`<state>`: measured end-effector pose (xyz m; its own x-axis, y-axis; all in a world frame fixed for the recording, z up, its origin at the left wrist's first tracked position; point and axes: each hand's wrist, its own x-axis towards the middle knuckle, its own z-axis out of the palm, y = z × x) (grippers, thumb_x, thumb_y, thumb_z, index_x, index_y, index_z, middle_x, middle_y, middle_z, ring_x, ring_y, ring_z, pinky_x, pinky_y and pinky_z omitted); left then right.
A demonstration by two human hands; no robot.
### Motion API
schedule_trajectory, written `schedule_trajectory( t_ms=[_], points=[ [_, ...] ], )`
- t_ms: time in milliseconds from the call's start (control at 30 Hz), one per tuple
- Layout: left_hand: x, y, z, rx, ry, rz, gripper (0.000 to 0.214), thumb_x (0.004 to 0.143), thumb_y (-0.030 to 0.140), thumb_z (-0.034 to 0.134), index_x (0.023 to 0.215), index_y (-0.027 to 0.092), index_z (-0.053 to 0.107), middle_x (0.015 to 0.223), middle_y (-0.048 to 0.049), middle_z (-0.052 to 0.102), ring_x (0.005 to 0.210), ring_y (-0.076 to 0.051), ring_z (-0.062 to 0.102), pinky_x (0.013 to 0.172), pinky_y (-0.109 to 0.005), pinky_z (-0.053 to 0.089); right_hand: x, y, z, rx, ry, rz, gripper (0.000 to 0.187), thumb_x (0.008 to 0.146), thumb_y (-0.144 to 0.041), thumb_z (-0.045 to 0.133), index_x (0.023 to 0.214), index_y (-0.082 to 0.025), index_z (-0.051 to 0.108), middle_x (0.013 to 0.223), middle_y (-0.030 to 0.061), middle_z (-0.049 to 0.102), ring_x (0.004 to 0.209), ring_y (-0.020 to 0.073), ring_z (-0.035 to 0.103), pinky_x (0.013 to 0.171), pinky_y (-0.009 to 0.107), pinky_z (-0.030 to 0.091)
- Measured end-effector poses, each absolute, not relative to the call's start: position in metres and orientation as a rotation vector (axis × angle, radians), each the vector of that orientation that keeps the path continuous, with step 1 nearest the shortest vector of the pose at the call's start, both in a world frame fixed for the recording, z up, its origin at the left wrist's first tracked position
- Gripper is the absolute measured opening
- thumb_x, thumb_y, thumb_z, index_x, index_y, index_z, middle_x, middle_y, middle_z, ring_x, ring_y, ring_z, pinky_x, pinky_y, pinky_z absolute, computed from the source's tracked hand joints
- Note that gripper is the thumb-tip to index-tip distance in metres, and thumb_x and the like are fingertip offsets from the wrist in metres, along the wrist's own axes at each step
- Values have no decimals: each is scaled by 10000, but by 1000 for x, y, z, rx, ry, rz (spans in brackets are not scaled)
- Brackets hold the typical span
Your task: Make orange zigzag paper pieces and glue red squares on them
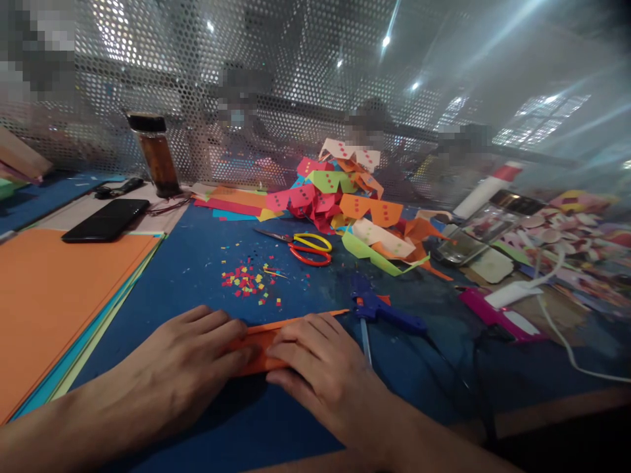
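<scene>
Both hands hold a folded orange paper piece (256, 351) on the blue table near its front edge. My left hand (200, 351) has its fingers closed on the left part of the paper. On the right part, my right hand (320, 358) presses with curled fingers, covering much of it. A thin orange strip of the same colour pokes out past the right fingers. Just beyond lie small red and yellow paper bits (251, 282). A blue glue gun (387, 312) rests right of my right hand, with a clear glue stick below its body.
Red-and-yellow scissors (310, 248) lie mid-table. Behind them is a heap of paper glasses (369, 207). Coloured sheets (73, 282), a phone (106, 220) and a drink bottle (156, 157) stand left. A glass bottle (486, 226) and a pink device (500, 315) with cables are right. Perforated metal backs the table.
</scene>
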<state>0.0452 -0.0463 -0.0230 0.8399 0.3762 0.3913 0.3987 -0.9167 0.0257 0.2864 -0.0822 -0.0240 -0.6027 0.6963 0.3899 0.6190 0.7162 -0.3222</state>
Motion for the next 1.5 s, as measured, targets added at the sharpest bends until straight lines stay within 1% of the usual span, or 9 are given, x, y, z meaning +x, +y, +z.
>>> schedule_trajectory(
  t_ms=[67, 167, 233, 333, 500, 767, 1033, 1300, 1500],
  points=[
    [46, -46, -23, -2961, -634, -630, 260, 991, 130, 405, 893, 193, 638, 809, -55, 675, 665, -210, 594, 603, -352, 478, 287, -82, -25, -960, -2440, 179, 143, 1027, -271, 539, 1047, -182, 648, 1024, 32, 700, 964, 204, 592, 881, 356, 429],
    [45, -45, -25, -3033, -709, -710, 244, 996, 122, 391, 998, 179, 628, 859, -60, 685, 709, -210, 615, 634, -349, 512, 287, -82, -26, -924, -2453, 147, 145, 1031, -243, 529, 1062, -173, 651, 1020, 31, 713, 964, 198, 610, 892, 352, 442],
    [43, -42, -30, -3104, -787, -778, 265, 992, 92, 374, 1063, 190, 610, 921, -58, 681, 756, -201, 622, 664, -332, 524, 287, -81, -27, -913, -2456, 123, 138, 1028, -232, 535, 1072, -174, 652, 1021, 27, 719, 954, 194, 615, 894, 349, 447],
    [39, -37, -37, -3195, -872, -805, 324, 967, 38, 367, 1104, 215, 601, 1011, -53, 662, 851, -186, 627, 738, -312, 526, 286, -81, -27, -905, -2466, 88, 137, 1030, -215, 528, 1060, -175, 655, 1016, 23, 724, 929, 188, 616, 893, 346, 447],
    [39, -31, -42, -3225, -879, -868, 401, 968, 18, 358, 1178, 241, 617, 1037, -44, 661, 912, -173, 621, 799, -302, 511, 287, -82, -27, -849, -2476, 66, 143, 1023, -158, 519, 1081, -155, 650, 1031, 26, 725, 945, 179, 614, 910, 335, 440],
    [39, -28, -40, -3265, -892, -933, 438, 965, 4, 354, 1199, 239, 640, 1026, -44, 656, 912, -151, 625, 796, -281, 506, 289, -81, -27, -832, -2524, 70, 174, 1022, -133, 497, 1128, -148, 634, 1090, 31, 715, 996, 178, 597, 940, 334, 437],
    [38, -25, -37, -3233, -846, -914, 398, 958, 19, 396, 1158, 235, 663, 1005, -34, 675, 891, -149, 641, 799, -283, 514, 290, -80, -27, -819, -2551, 61, 183, 1012, -129, 508, 1145, -147, 632, 1101, 33, 709, 1001, 179, 593, 948, 333, 436],
    [39, -26, -37, -3220, -845, -911, 414, 946, 4, 387, 1133, 245, 667, 997, -30, 689, 886, -155, 647, 799, -294, 511, 290, -80, -28, -820, -2540, 25, 180, 1023, -144, 500, 1134, -152, 641, 1107, 31, 719, 1000, 180, 600, 946, 333, 441],
    [39, -26, -36, -3224, -816, -847, 438, 947, 7, 356, 1157, 231, 668, 1020, -58, 706, 850, -169, 639, 772, -304, 512, 289, -81, -28, -840, -2540, 30, 190, 1022, -145, 498, 1142, -152, 645, 1107, 29, 721, 1017, 176, 600, 966, 337, 444]
  ],
)
